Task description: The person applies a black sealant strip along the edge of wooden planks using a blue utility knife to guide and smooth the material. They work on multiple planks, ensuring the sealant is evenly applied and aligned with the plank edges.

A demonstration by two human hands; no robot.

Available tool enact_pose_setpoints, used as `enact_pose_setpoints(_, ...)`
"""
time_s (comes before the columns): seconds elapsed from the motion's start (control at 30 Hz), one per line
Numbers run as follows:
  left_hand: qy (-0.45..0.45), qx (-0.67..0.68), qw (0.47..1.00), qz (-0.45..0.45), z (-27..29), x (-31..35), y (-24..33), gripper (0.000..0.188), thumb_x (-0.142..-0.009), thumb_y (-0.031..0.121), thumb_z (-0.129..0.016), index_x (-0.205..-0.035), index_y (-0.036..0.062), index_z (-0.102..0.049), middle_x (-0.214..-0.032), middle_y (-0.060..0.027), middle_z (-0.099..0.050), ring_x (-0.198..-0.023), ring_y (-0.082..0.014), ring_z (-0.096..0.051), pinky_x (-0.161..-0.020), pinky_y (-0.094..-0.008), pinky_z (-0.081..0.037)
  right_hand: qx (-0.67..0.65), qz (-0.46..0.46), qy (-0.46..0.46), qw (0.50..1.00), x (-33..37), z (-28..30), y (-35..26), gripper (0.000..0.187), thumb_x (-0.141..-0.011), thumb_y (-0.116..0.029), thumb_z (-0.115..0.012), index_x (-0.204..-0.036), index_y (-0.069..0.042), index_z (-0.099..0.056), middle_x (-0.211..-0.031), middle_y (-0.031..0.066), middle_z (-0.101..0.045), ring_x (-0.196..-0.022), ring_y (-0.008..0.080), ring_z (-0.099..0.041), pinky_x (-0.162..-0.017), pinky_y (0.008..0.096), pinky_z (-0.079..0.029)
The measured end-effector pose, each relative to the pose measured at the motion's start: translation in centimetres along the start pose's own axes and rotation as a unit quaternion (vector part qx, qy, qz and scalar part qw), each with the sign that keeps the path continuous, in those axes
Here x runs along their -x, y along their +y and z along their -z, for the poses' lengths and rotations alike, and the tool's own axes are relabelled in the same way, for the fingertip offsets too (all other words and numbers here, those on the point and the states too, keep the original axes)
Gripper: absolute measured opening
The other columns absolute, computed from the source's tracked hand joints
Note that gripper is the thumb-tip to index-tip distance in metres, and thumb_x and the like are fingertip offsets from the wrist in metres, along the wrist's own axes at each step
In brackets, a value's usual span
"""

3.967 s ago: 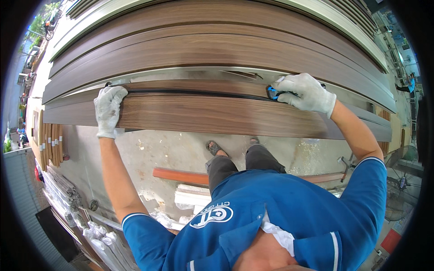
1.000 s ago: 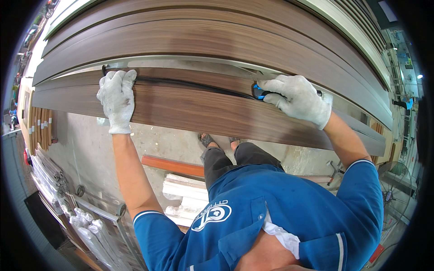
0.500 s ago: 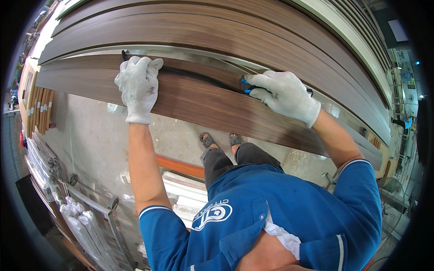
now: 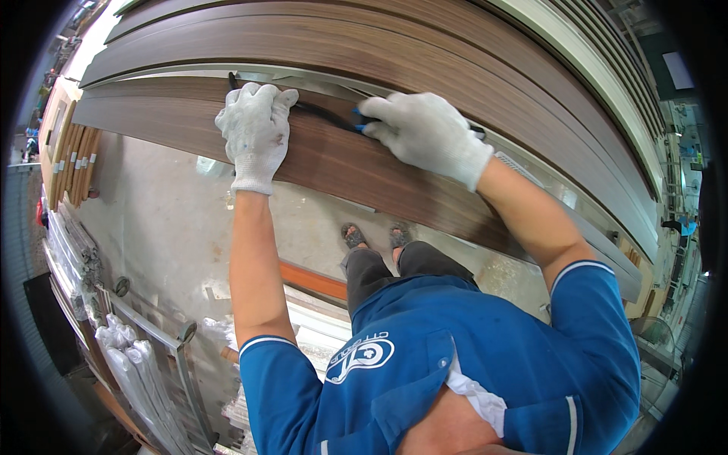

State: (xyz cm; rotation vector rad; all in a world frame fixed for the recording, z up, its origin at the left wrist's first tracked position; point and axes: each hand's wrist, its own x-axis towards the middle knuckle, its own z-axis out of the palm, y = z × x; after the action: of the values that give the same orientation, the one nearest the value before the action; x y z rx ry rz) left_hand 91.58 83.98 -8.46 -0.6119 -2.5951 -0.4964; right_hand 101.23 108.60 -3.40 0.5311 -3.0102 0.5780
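The person stands over a long dark brown wood-grain panel [image 4: 356, 163] that lies across the counter, in front of more long brown wood-grain boards [image 4: 379, 38] stacked behind it. The left hand [image 4: 254, 129], in a white knitted glove, lies over the far edge of the panel with its fingers curled down on a thin black strip [image 4: 322, 114] that runs along that edge. The right hand [image 4: 425, 133], also gloved in white, is closed around a small blue tool [image 4: 358, 121] and presses its tip on the same black strip, just beside the left hand.

In my judgement, the step in hand is seating the black strip along the panel edge: the left hand keeps it in place and the right hand works it with the tool. The next move would call for steady pressure along the edge and for keeping the strip straight, with both hands shifting together along the panel.

Compared with four seconds ago, both hands are much closer to each other. At that time the left hand held the panel far out on the left and the right hand was far on the right. The panel also sits more tilted in the view now, and the left hand has come from the front face up to the far edge.

Below, grey concrete floor [image 4: 174, 220] and the person's sandalled feet [image 4: 375, 236] are visible.
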Motion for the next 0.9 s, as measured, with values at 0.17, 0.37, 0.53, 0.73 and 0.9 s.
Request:
enact_pose_setpoints(0.17,-0.048,0.075,0.995,-0.055,1.6,-1.1,-1.5,0.019,-0.094,0.031,-0.073,-0.091,0.0133,-0.078,-0.092,-0.0056,-0.071,-0.098,-0.0310,-0.065,-0.085,-0.0448,-0.051,-0.012,0.004,0.008,1.000,-0.9,-0.5,-0.3,0.024,-0.102,-0.031,-0.064,-0.110,-0.008,-0.065,-0.089,0.0175,-0.073,-0.084,0.0414,-0.072,-0.074,0.0531,-0.058)
enact_pose_setpoints(0.37,-0.188,0.097,0.955,-0.211,4.7,-6.4,-10.6,0.015,-0.093,0.029,-0.072,-0.093,0.0151,-0.078,-0.094,-0.0028,-0.072,-0.101,-0.0270,-0.065,-0.093,-0.0402,-0.046,0.019,-0.027,-0.003,0.999,-1.0,-0.1,-1.3,0.028,-0.102,-0.034,-0.066,-0.119,-0.012,-0.067,-0.093,0.0157,-0.073,-0.084,0.0393,-0.072,-0.074,0.0498,-0.059)
enact_pose_setpoints(0.53,-0.248,0.108,0.926,-0.263,4.8,-11.1,-17.8,0.018,-0.094,0.032,-0.072,-0.098,0.0154,-0.077,-0.097,-0.0017,-0.074,-0.101,-0.0253,-0.065,-0.094,-0.0394,-0.044,0.011,-0.061,0.004,0.998,-1.0,0.4,-2.6,0.029,-0.099,-0.032,-0.070,-0.122,-0.014,-0.070,-0.096,0.0138,-0.074,-0.088,0.0365,-0.072,-0.077,0.0471,-0.058)
enact_pose_setpoints(0.73,-0.252,0.455,0.815,-0.256,13.5,-10.6,-15.6,0.014,-0.096,0.023,-0.069,-0.097,0.0107,-0.076,-0.094,-0.0089,-0.074,-0.091,-0.0305,-0.066,-0.086,-0.0460,-0.050,-0.009,-0.103,-0.002,0.995,-2.4,0.8,-4.2,0.029,-0.097,-0.024,-0.074,-0.122,-0.010,-0.070,-0.100,0.0145,-0.075,-0.090,0.0361,-0.072,-0.079,0.0455,-0.058)
enact_pose_setpoints(0.9,-0.321,0.333,0.787,-0.408,15.5,-13.7,-17.3,0.023,-0.089,0.020,-0.077,-0.106,0.0066,-0.073,-0.089,-0.0098,-0.073,-0.079,-0.0219,-0.070,-0.076,-0.0365,-0.055,-0.024,-0.123,-0.013,0.992,-3.1,0.9,-5.0,0.030,-0.094,-0.022,-0.076,-0.120,-0.008,-0.069,-0.102,0.0160,-0.075,-0.092,0.0374,-0.072,-0.080,0.0469,-0.057)
